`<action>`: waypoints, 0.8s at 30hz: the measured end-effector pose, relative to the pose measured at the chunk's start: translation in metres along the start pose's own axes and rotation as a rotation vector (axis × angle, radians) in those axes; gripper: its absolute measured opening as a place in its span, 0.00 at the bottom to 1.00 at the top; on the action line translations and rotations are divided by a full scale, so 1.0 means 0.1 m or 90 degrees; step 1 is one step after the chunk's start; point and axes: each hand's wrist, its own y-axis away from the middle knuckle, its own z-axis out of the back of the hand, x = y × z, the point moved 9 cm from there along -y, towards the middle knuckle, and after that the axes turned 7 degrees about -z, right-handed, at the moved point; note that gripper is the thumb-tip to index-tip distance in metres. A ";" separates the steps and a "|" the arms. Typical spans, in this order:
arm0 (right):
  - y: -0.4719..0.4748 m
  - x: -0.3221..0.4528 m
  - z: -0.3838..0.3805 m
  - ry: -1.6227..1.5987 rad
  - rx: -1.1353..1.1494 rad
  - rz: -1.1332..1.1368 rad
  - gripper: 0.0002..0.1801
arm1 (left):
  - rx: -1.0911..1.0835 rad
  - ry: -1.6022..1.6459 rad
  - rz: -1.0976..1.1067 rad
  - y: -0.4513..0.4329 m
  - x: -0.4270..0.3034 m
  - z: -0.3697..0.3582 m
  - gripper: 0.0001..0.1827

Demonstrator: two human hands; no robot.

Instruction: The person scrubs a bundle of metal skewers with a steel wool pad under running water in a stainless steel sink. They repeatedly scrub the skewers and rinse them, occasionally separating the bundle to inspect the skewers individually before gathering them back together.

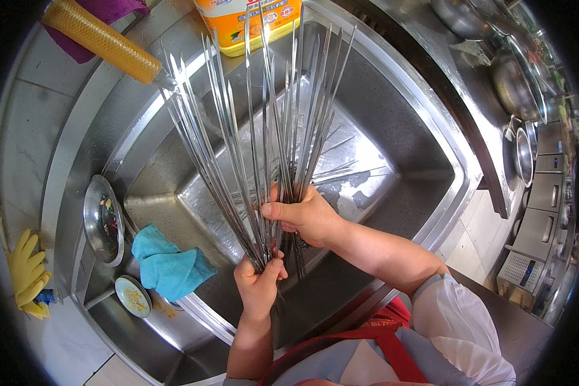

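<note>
Both hands hold long metal skewers upright over a stainless steel sink basin [415, 193]. My left hand [260, 282] is closed around the lower ends of a fanned bundle of skewers [207, 164] that leans to the left. Just above and to its right, my right hand [299, 217] grips another bundle of skewers [313, 125], its thumb lying across the front. The tips spread out toward the top of the view. More loose skewers [337, 171] lie on the wet basin floor behind the hands. Where exactly the two bundles divide is hard to tell.
A teal cloth [173, 265] hangs over the basin divider. Left of it are a metal bowl [103, 219] with food scraps and a soiled small plate [133, 296]. Yellow rubber gloves [26, 275] lie far left. A mesh-wrapped faucet hose [101, 41] and an orange detergent jug [248, 29] stand beyond.
</note>
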 end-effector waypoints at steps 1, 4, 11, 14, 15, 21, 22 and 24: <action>0.00 0.01 -0.01 0.001 0.004 0.003 0.06 | 0.005 -0.001 -0.006 0.00 -0.01 0.00 0.04; 0.00 -0.01 0.01 -0.007 0.014 -0.005 0.07 | 0.014 0.014 -0.005 0.00 -0.02 -0.01 0.05; 0.02 0.04 -0.03 -0.004 0.022 0.016 0.03 | 0.000 0.001 -0.019 -0.01 -0.06 0.00 0.05; 0.01 0.01 -0.01 -0.011 0.017 0.009 0.04 | 0.003 -0.008 -0.023 -0.01 -0.05 0.00 0.05; 0.01 0.00 0.00 -0.006 0.014 0.006 0.04 | 0.004 -0.013 -0.023 -0.01 -0.05 0.00 0.05; 0.04 0.07 -0.01 0.054 -0.031 0.019 0.08 | 0.012 -0.035 -0.018 0.01 -0.03 0.02 0.05; 0.04 0.07 -0.01 0.054 -0.030 0.015 0.09 | 0.006 -0.030 -0.015 0.01 -0.03 0.02 0.05; 0.04 0.06 -0.01 0.047 -0.017 0.005 0.09 | 0.002 -0.024 -0.020 0.01 -0.04 0.02 0.05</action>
